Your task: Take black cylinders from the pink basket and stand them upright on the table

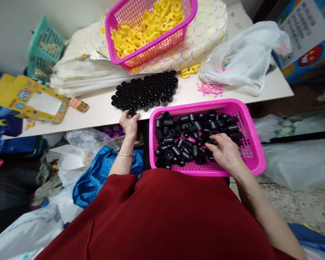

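My left hand [129, 124] is at the table's front edge, thumb and fingers closed around a small black plastic cup [131, 112]. That cup is at the near edge of a tight block of black cups [147, 90] standing in rows. Loose black cups [186, 151] lie every which way in a pink basket [250, 144] in front of my body. Inside the basket's right half, my right hand [226, 151] pinches one of these cups, which is partly hidden by the fingers.
Behind the rows, a pink basket [109, 36] holds yellow plastic pieces [151, 25]. Small pink pieces [209, 89] and a white plastic bag [241, 54] lie to the right on the table [276, 85]. A yellow box [35, 99] is at the left; a blue bag [90, 180] hangs below.
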Demonstrator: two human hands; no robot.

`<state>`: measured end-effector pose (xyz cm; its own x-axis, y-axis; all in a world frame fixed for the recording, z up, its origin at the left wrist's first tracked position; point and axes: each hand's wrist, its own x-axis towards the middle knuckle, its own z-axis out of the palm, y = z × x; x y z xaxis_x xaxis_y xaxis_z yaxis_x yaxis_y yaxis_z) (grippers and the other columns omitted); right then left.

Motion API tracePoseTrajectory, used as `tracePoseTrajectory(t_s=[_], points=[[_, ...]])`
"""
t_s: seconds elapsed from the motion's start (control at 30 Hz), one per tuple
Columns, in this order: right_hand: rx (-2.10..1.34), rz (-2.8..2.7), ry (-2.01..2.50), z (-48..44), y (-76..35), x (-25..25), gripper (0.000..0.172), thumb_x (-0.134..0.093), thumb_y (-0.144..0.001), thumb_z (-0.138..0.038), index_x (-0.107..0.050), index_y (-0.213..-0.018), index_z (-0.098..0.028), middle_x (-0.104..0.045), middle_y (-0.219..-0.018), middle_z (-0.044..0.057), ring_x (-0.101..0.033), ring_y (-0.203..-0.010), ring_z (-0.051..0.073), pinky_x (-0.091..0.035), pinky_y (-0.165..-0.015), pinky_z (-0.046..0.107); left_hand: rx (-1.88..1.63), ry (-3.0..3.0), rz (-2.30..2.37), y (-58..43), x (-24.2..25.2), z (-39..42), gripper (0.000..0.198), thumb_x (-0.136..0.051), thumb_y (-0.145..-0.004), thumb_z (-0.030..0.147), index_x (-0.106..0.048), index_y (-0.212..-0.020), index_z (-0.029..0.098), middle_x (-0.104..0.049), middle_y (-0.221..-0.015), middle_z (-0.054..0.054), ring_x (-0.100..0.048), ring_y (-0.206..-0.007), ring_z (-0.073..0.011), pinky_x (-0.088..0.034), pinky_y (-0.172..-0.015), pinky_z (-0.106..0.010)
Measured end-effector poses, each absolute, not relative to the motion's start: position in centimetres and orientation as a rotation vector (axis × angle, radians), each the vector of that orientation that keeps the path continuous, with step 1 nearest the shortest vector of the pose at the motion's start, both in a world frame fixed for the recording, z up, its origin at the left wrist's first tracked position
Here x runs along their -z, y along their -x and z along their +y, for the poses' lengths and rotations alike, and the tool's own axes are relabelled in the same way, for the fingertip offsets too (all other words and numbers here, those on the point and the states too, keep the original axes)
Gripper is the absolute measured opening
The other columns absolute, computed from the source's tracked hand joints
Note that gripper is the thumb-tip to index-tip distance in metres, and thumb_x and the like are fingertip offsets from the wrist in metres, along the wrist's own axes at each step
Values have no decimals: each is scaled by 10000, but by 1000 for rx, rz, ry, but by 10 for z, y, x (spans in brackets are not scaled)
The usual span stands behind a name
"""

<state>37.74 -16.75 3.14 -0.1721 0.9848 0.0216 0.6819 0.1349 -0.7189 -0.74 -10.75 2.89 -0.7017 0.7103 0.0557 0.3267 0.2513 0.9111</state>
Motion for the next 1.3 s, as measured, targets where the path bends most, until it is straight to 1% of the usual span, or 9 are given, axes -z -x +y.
tracePoseTrajectory(t_s=[0.1,0.2,0.33,0.5,0.63,0.7,0.87,1.07,1.3], points=[[-784,-2086,1588,-154,-370,-48,220,-543,-866,-305,-712,-954,-195,-640,-932,93,-637,-837,271,-521,-749,427,-1379,-968,2202,13,-28,-98,351,-766,-796,184,-562,-1078,130,-491,-752,109,-386,-770,-52,-321,-767,-233],[-742,-2292,1538,-139,-352,-63,236,-491,-887,-207,-709,-974,-186,-657,-1035,117,-642,-893,269,-512,-765,402,-1345,-975,2228,14,-32,-95,366,-790,-784,190,-556,-1058,126,-446,-743,100,-372,-735,-54,-323,-743,-240],[-512,-2669,1399,-118,-323,-73,376,-484,-844,-71,-682,-1149,-166,-634,-1270,169,-600,-1059,311,-505,-807,413,-1410,-1022,2375,-1,-38,-106,413,-804,-750,159,-564,-1085,132,-534,-910,55,-409,-717,-66,-372,-770,-268],[-346,-2874,1357,-103,-316,-69,270,-519,-850,-105,-689,-1057,-138,-620,-1310,204,-584,-1067,334,-503,-803,433,-1344,-1756,2254,-53,-49,-126,158,-707,-811,203,-651,-958,191,-659,-956,-18,-561,-892,-184,-431,-842,-336],[-599,-2487,1322,-106,-340,-59,166,-601,-790,-180,-657,-946,-168,-671,-1188,153,-604,-1027,304,-514,-874,446,-817,-2316,1687,-82,-65,-126,120,-676,-831,215,-718,-944,209,-700,-941,-33,-574,-954,-217,-424,-944,-401],[-877,-2152,1296,-114,-352,-55,168,-642,-762,-217,-648,-927,-187,-698,-1048,96,-633,-928,264,-530,-832,427,-525,-2398,1514,-87,-73,-125,137,-714,-814,250,-736,-938,196,-686,-973,-53,-547,-967,-230,-421,-930,-409],[-1456,-1397,1169,-142,-361,-58,339,-840,-665,-371,-704,-931,-211,-726,-846,5,-672,-748,186,-574,-729,369,-101,-2507,1499,-94,-90,-129,262,-774,-814,406,-740,-879,154,-606,-1068,-111,-465,-1049,-286,-379,-905,-436],[-1508,-1211,1160,-154,-350,-61,388,-913,-579,-367,-738,-893,-223,-741,-809,-13,-678,-707,163,-596,-724,352,189,-2530,1540,-119,-99,-132,407,-769,-806,523,-758,-838,118,-573,-1097,-160,-442,-1102,-346,-360,-861,-446],[-1443,-1229,1177,-156,-348,-55,381,-888,-613,-391,-728,-918,-228,-722,-831,-3,-671,-734,175,-588,-737,362,295,-2507,1498,-135,-97,-140,189,-704,-830,286,-722,-835,97,-612,-1089,-160,-489,-1090,-330,-393,-870,-437]])
